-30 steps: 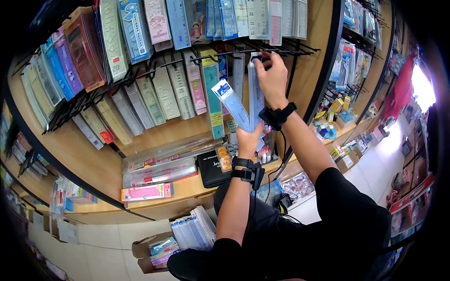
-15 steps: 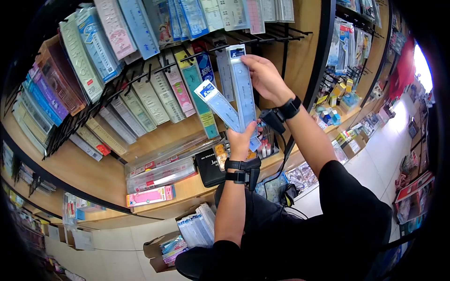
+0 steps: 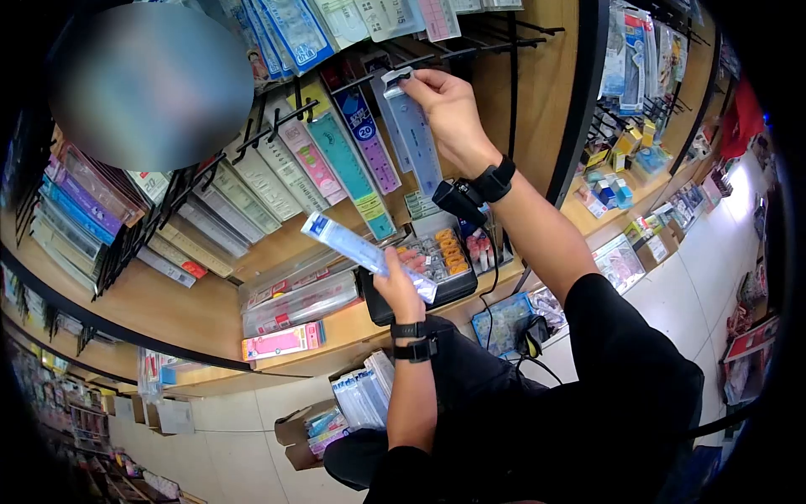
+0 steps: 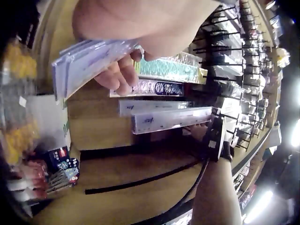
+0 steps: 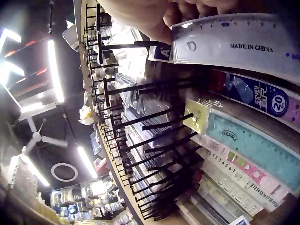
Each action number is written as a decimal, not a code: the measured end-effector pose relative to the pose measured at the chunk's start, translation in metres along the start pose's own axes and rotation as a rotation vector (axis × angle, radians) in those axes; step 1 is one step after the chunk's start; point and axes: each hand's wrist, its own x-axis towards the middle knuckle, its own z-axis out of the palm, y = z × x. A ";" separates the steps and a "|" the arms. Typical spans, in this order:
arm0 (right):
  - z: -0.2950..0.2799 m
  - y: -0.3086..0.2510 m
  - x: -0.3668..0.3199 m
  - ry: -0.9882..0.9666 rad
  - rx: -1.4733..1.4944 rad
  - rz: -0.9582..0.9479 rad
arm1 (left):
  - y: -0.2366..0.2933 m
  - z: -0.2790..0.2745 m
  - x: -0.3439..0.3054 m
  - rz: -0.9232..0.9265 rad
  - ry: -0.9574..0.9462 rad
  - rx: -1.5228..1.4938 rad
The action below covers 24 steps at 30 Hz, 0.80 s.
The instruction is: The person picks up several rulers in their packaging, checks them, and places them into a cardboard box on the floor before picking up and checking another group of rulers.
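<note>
My right hand (image 3: 453, 113) pinches the top of a clear blue-tinted ruler (image 3: 413, 139) in a plastic sleeve, which hangs downward. In the right wrist view, the sleeve's dark blue header (image 5: 162, 51) is right at the end of a black display hook (image 5: 145, 44), and the ruler reads "MADE IN CHINA". Lower down, my left hand (image 3: 400, 290) grips a small stack of similar sleeved rulers (image 3: 353, 249), held at a slant. Their layered ends (image 4: 77, 65) show in the left wrist view. Behind the right hand's ruler hangs another pale ruler (image 4: 154, 107).
Packaged rulers, including a teal one (image 3: 344, 164) and a purple one (image 3: 378, 160), hang left of the right hand. Below lie a black case (image 3: 382, 312), orange items (image 3: 452, 252) and a pink package (image 3: 284, 341). A box of sleeved rulers (image 3: 363, 391) stands on the floor.
The two hands have moved apart. My left hand has lowered with its rulers tilting flatter, while the right hand's ruler has left the left hand's grasp and is up by the hooks.
</note>
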 end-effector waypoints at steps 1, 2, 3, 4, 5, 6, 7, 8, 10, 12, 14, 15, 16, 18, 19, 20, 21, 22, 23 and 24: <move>0.000 0.001 -0.001 0.011 -0.002 -0.015 | 0.000 -0.008 -0.003 0.012 0.019 -0.007; 0.000 0.000 -0.003 0.010 0.003 -0.008 | 0.001 -0.016 -0.006 0.026 0.038 -0.016; -0.002 0.000 -0.007 0.009 0.043 0.006 | 0.000 -0.022 -0.008 0.026 0.058 -0.006; -0.002 -0.002 -0.009 0.007 0.083 0.020 | 0.003 -0.024 -0.013 0.041 0.080 -0.011; -0.002 -0.004 -0.010 0.002 0.087 0.023 | 0.003 -0.029 -0.016 0.041 0.090 0.000; -0.002 -0.004 -0.012 0.007 0.099 0.048 | 0.003 -0.034 -0.018 0.040 0.102 0.011; -0.002 -0.004 -0.013 0.012 0.112 0.074 | 0.003 -0.037 -0.019 0.043 0.113 0.013; -0.003 -0.003 -0.012 -0.014 0.169 0.068 | 0.002 -0.041 -0.022 0.029 0.105 0.024; -0.007 0.001 -0.009 -0.006 0.135 0.046 | 0.002 -0.048 -0.028 0.024 0.093 0.003; -0.011 -0.003 -0.008 -0.039 0.139 0.074 | 0.006 -0.054 -0.034 0.047 0.056 -0.015; -0.010 -0.003 -0.005 -0.031 0.130 0.121 | 0.011 -0.069 -0.036 0.006 0.050 -0.029; -0.011 0.000 -0.003 -0.029 0.122 0.122 | 0.013 -0.078 -0.036 0.022 0.045 -0.060; -0.013 0.002 0.000 -0.022 0.105 0.118 | 0.020 -0.087 -0.040 0.047 0.046 -0.043; -0.017 0.005 0.006 -0.032 0.110 0.089 | 0.028 -0.113 -0.042 0.019 0.096 -0.031; -0.020 0.005 0.009 -0.051 0.097 0.094 | 0.032 -0.129 -0.044 0.004 0.132 -0.018; -0.023 0.006 0.012 -0.066 0.081 0.098 | 0.033 -0.147 -0.044 0.018 0.153 -0.068; -0.026 0.009 0.014 -0.065 0.051 0.075 | 0.034 -0.166 -0.044 0.044 0.193 -0.087; -0.027 0.012 0.015 -0.058 0.020 0.049 | 0.035 -0.186 -0.043 0.067 0.230 -0.105; -0.023 0.011 0.013 -0.030 -0.005 0.019 | 0.034 -0.208 -0.040 0.091 0.277 -0.116; -0.020 0.009 0.012 0.004 -0.031 -0.009 | 0.033 -0.230 -0.038 0.109 0.323 -0.124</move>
